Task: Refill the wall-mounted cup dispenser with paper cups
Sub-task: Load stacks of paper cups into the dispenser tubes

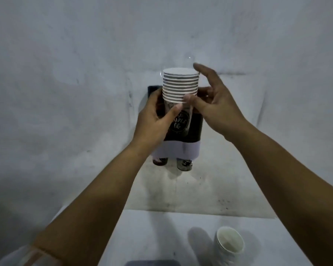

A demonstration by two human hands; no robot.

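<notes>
A stack of white paper cups [180, 85], upside down with the flat bottoms up, stands in the wall-mounted dispenser [195, 129], a black body with a white lower band. My left hand [154, 120] grips the lower part of the stack, thumb across the printed black logo. My right hand [213, 104] touches the stack's right side with thumb and fingertips, the index finger raised by the top cup. Two dark cup bottoms [184, 164] poke out below the dispenser.
A grey rough wall [65, 73] surrounds the dispenser. Below is a white table [161, 237] with a short stack of white cups [230, 244] standing open side up at the lower right. A dark object [152, 263] shows at the bottom edge.
</notes>
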